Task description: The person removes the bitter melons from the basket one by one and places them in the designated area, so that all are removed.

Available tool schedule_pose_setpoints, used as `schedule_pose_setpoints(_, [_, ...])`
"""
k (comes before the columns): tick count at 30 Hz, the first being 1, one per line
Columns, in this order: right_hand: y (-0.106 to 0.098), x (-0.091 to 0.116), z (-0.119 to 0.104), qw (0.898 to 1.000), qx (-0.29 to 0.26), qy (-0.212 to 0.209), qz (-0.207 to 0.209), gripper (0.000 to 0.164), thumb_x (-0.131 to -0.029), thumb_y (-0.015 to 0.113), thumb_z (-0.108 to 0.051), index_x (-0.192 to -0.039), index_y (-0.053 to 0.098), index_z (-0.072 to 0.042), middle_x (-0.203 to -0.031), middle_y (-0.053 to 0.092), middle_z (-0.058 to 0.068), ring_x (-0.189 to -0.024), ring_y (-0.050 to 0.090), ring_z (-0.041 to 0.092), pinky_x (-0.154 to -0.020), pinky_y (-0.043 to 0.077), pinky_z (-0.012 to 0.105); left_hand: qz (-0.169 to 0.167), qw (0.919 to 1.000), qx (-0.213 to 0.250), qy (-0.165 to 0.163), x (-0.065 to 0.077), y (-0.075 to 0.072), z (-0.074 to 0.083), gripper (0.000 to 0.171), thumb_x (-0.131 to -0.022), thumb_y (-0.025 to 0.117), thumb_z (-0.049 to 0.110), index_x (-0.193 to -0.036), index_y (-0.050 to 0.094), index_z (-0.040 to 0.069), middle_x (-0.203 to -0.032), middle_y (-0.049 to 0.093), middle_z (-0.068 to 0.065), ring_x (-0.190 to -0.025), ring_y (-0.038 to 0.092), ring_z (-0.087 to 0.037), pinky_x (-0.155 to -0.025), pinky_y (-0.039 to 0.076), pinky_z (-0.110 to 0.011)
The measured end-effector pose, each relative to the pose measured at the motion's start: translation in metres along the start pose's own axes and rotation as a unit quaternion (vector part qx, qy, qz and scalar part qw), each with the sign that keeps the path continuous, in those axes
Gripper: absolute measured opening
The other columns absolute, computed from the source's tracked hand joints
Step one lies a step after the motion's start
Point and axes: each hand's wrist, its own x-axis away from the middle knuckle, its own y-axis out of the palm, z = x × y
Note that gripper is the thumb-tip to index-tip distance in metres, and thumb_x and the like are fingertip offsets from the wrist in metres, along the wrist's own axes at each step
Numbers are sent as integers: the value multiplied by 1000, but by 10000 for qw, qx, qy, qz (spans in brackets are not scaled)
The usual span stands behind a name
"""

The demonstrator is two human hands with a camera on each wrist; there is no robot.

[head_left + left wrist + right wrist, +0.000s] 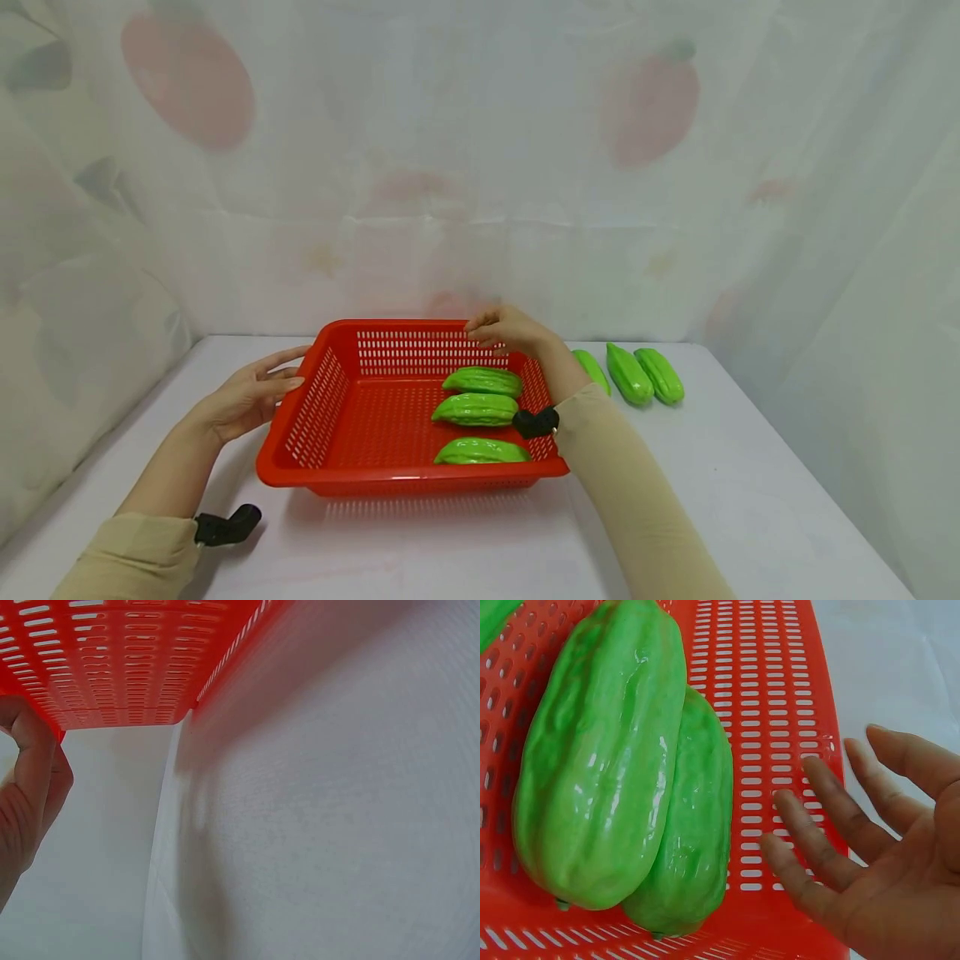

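1. White table (750, 483): it spreads across the lower half of the head view.
2. Pale patterned sheets (480, 150) hang behind the table and along both sides; large faded red shapes (191, 79) show at upper left and upper right.
3. One red basket (412, 475), slatted, sits at the centre of the head view.
4. Six green gourds are visible in all: three gourds in the basket (475, 410), lying in its right half, and three gourds on the table (630, 377), right of centre, the leftmost partly hidden by the right arm.
5. Two hands. The left hand (247, 396), left of centre, touches the basket's left rim; whether it grips firmly, I cannot tell.
6. The right hand (513, 329) is over the basket's far right corner, fingers loosely spread, holding nothing.
7. Two beige sleeves (637, 492), each with one black wrist piece (228, 527), enter from the bottom.
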Motion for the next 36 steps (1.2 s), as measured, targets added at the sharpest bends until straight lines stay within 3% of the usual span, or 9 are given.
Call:
schedule_pose_setpoints(6, [-1,4,6,9961,706,246,-460,42,-98,58,-19,-139,53,-6,-144,54,14,-134,51,38,-111,42,57,-9,10000,68,-11,2,1,1,44,-104,45,12,-144,38,26,-114,69,9,-96,70,-9,-85,60,-31])
schedule_pose_setpoints(11, [0,9,9,9922,1009,436,-583,44,-98,60,-22,-139,53,-12,-145,52,11,-134,52,35,-110,43,55,12,10000,75,-10,3,2,0,44,-104,45,11,-145,36,25,-114,69,8,-96,70,-10,-85,60,-31])
schedule_pose_setpoints(26, [1,5,15,9865,1253,527,-911,50,-94,65,-18,-141,52,-10,-151,47,13,-138,48,32,-112,42,56,-49,10000,67,30,0,1,-1,45,-104,45,12,-146,35,24,-114,68,8,-96,70,-10,-84,61,-31])
schedule_pose_setpoints(36, [5,3,21,9756,1842,208,-1175,52,-92,66,-12,-141,51,-5,-149,48,14,-133,51,31,-105,50,40,-97,9999,46,25,-3,-5,-6,44,-104,43,11,-145,36,26,-116,68,9,-98,70,-10,-86,61,-32])
